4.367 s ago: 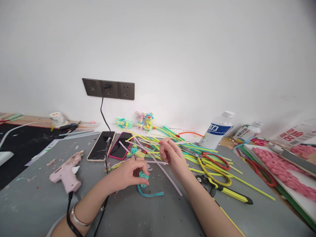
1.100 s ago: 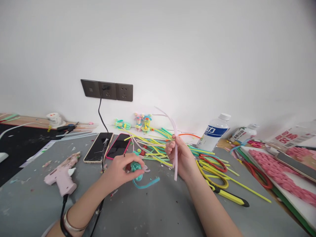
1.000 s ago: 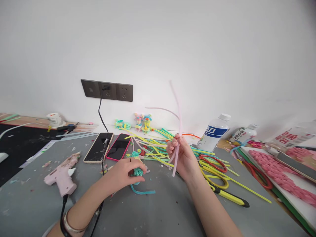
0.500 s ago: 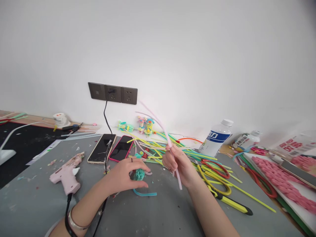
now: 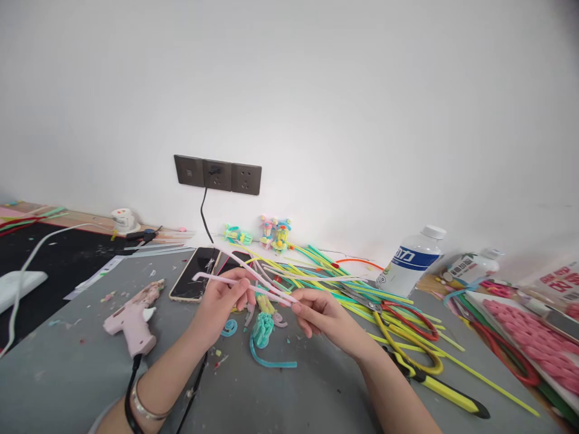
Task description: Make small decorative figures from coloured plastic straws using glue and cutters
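Observation:
Two pale pink lengths of pipe cleaner [image 5: 244, 266] stretch between my hands, meeting at the right; I cannot tell whether they are one folded stem or two. My left hand [image 5: 221, 304] is closed on the lower length, whose left tip is bent. My right hand [image 5: 323, 312] pinches the right ends between thumb and fingers. Below them on the grey mat lies a small teal and yellow pipe-cleaner figure [image 5: 262, 330], with a blue strand [image 5: 274, 363] curving from under it. A blue spiral [image 5: 229, 328] sits beside it, near my left hand.
Yellow, green and white pipe cleaners [image 5: 312, 274] lie in a loose pile behind. Scissors with red and yellow handles [image 5: 409, 319], a yellow-black tool [image 5: 452, 395] and a bottle [image 5: 409, 262] stand right. At left are a pink glue gun [image 5: 136, 328] and a phone [image 5: 194, 274].
My left hand has left the teal figure, risen and closed on the pink pipe cleaner. My right hand has tilted the upright pink lengths to nearly level, pointing left. The view has shifted slightly.

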A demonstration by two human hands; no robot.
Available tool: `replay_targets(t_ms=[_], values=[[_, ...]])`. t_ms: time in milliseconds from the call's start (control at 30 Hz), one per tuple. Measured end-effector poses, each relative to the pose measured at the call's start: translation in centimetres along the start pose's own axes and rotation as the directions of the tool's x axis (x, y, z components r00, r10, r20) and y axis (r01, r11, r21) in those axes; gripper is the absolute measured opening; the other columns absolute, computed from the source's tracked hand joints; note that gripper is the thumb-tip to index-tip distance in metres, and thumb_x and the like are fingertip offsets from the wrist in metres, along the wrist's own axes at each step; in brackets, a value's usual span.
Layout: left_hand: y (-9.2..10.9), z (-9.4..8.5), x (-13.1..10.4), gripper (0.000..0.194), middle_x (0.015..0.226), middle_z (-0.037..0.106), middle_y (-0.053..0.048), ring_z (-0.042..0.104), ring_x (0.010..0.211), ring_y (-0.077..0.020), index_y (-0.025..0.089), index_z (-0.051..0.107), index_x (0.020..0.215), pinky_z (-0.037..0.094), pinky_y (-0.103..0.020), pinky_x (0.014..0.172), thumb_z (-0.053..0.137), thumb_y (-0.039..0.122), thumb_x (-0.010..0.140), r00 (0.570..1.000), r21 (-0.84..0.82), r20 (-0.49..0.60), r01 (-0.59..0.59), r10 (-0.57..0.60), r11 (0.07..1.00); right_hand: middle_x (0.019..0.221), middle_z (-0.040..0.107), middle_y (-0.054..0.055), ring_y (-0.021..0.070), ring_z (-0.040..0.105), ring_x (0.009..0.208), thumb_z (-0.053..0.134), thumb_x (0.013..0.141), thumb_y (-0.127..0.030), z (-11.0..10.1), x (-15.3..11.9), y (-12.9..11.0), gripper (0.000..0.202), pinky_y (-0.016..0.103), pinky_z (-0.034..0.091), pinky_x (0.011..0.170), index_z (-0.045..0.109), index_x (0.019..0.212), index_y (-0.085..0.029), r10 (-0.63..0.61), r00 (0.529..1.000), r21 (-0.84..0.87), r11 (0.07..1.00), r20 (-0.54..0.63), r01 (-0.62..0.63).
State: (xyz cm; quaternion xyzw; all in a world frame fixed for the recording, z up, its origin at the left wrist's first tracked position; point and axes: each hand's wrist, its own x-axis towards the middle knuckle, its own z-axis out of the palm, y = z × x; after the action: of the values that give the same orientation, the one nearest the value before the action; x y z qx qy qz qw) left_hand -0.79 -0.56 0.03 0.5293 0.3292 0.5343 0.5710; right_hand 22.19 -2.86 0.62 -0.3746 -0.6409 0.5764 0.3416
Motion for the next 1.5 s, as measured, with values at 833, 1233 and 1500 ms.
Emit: replay_targets(t_ms=[833,1233,1500], values=[[-0.2,-0.6,0.7,0.042,0.063,0.044,0.004,0.035,0.052,-0.0057,0.013,0.075,0.106,0.03,-0.019,0.047,0.072,0.047,0.081,0.955,-0.264,-0.292,-0.032,-0.048,0.964,0.06,0.035,-0.005,0.0109,0.027,0.055,0.051,0.093,-0.056,-2.2,-0.5,0.3,0.043,0.026,0.02,0.051,0.07,0.09,-0.018,0.065,0.995,-0.229,0.97,-0.072,-0.08],[0.2,-0.6,0.7,0.042,0.063,0.044,0.005,0.035,0.051,-0.0047,0.011,0.074,0.11,0.033,-0.017,0.047,0.075,0.042,0.081,0.956,-0.355,-0.285,-0.043,-0.064,0.934,0.063,0.032,-0.005,0.0109,0.024,0.057,0.051,0.093,-0.057,-2.8,-0.9,-0.1,0.044,0.026,0.018,0.052,0.068,0.083,-0.018,0.05,0.996,-0.28,0.957,-0.08,-0.071],[0.8,-0.3,0.7,0.043,0.053,0.038,0.008,0.029,0.045,-0.0026,0.011,0.076,0.1,0.032,-0.015,0.043,0.082,0.044,0.073,0.969,-0.449,-0.239,-0.057,-0.058,0.892,0.064,0.03,-0.004,0.0107,0.021,0.057,0.051,0.093,-0.055,-2.9,-1.3,-0.3,0.045,0.027,0.016,0.053,0.074,0.088,-0.018,0.083,0.995,-0.307,0.947,-0.049,-0.094]])
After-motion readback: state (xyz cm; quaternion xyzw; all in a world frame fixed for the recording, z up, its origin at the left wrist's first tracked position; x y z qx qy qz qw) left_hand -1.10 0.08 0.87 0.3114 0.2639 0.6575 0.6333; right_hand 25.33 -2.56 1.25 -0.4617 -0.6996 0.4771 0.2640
